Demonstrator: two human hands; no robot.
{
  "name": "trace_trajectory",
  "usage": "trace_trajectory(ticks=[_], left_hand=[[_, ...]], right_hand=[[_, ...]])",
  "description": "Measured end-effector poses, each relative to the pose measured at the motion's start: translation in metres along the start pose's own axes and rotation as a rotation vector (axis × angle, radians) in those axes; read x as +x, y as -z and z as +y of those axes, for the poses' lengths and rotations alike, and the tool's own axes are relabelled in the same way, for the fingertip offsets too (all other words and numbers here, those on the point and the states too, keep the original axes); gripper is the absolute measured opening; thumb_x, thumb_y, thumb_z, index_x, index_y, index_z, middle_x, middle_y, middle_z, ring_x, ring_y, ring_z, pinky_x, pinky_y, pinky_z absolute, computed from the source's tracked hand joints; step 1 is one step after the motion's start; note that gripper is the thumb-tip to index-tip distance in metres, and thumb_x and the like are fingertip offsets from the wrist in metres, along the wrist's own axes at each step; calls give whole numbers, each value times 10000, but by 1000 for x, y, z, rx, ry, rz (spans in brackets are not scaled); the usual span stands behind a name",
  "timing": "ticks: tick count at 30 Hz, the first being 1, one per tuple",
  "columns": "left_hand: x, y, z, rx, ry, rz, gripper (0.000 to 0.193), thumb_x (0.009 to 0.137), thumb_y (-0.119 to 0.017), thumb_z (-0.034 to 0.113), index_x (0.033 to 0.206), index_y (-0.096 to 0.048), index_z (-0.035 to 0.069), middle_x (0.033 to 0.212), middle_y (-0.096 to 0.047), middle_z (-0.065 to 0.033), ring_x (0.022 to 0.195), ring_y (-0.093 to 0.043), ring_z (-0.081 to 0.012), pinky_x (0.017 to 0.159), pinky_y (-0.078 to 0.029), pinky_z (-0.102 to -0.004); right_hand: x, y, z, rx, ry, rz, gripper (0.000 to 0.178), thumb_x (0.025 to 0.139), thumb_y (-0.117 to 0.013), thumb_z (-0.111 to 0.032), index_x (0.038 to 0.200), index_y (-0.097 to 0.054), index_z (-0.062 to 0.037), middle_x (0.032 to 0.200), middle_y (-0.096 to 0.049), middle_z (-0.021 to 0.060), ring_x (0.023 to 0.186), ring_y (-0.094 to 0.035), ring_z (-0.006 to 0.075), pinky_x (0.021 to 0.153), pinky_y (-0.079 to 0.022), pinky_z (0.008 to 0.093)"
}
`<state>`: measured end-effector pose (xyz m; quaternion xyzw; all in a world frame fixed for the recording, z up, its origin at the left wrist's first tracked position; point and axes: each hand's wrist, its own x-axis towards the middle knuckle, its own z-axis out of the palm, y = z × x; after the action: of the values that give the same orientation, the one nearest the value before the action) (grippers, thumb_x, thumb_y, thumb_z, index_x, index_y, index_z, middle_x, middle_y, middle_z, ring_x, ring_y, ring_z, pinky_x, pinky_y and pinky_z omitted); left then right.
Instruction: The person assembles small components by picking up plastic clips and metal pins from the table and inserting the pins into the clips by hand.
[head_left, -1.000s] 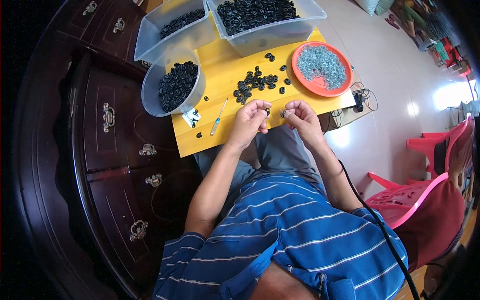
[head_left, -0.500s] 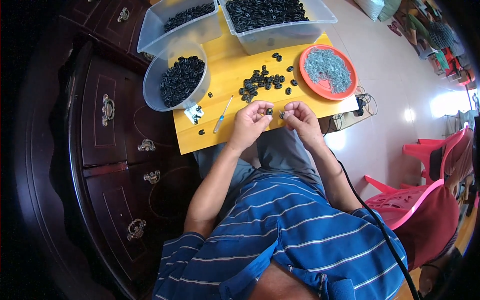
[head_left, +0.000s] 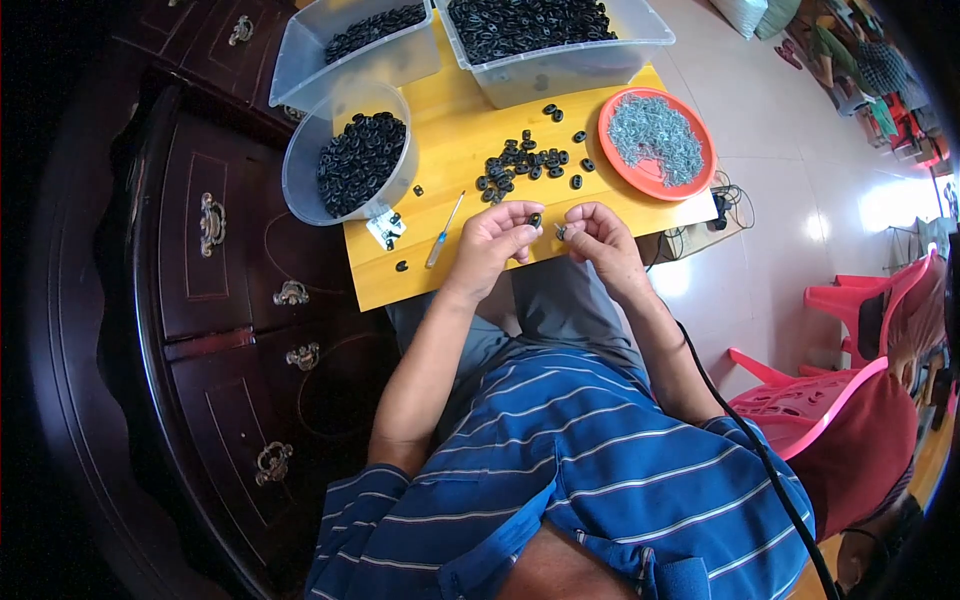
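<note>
My left hand (head_left: 497,245) pinches a small black oval part (head_left: 535,219) between thumb and fingertips, above the table's near edge. Facing it, my right hand (head_left: 602,240) is closed on a tiny piece (head_left: 561,232), thin and metallic-looking at its tip; its exact kind is too small to make out. A narrow gap separates the two held pieces. Just beyond my hands lies a loose group of black oval parts (head_left: 522,160), with holes showing in several. A screwdriver with a blue handle (head_left: 438,248) rests left of my left hand.
On the yellow table (head_left: 380,285) stand a round clear tub (head_left: 300,190) and two clear bins (head_left: 560,80), all holding black parts. A red plate (head_left: 648,188) of small silvery metal pieces sits at right. Dark drawers (head_left: 230,250) flank the left; a pink chair (head_left: 810,405) stands right.
My left hand has shifted very slightly left with the black oval part, which shows a little more above the thumb. My right hand stays almost where it was, its piece still pinched.
</note>
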<state>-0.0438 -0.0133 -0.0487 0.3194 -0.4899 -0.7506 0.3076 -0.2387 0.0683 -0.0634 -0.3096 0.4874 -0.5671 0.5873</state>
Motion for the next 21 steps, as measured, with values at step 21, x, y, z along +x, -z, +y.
trace_trajectory(ticks=[21], left_hand=[[-1,-7,8,134,-20,-83,299,933,-668,22,1230,-666,-6,941,-636,20,725,-548,-26,665,-480,-178]], right_hand=[[-6,2,-9,86,-30,-96,213,961,-647,-64,1163,-578,-63,936,-640,-23,796,-579,48,692,-464,203]])
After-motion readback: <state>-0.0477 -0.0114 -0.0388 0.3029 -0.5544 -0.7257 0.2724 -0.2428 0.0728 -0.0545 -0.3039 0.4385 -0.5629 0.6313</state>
